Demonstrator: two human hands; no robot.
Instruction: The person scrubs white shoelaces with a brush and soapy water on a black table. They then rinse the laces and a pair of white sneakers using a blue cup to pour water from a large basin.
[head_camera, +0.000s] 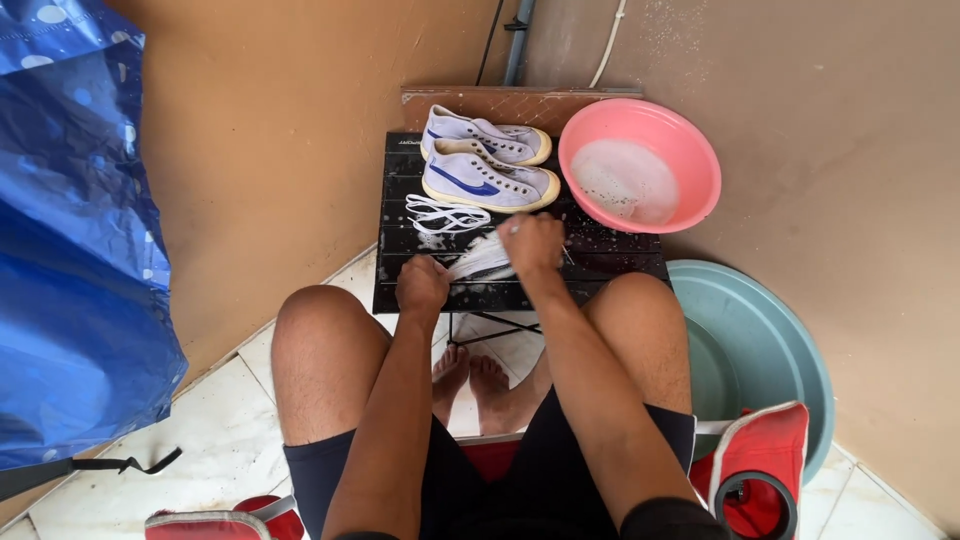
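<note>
Shoelaces come first in the head view: one white bundle (484, 260) is stretched between the two hands on the near part of a small black slatted table (400, 270), its long axis running roughly left to right and tilting a little away toward the right hand. The left hand (422, 284) is closed in a fist on the near, left end of that bundle, while the right hand (532, 243) is curled over the other end, gripping what looks like a small brush — too hidden to be sure. A second lace (440, 216) lies loose in loops on the wet slats just beyond the hands. Behind it stand two pale high-top sneakers (488, 180) with blue side stripes, already without laces, side by side with toes pointing right toward a pink basin (700, 150) holding soapy water. Judging from the suds, the scrubbing of the held lace is under way; the looped lace looks either finished or waiting, and the shoes are not being handled — which of them is clean I cannot tell. A teal basin (780, 350) sits on the floor at right, a blue tarp (70, 250) hangs at left.
</note>
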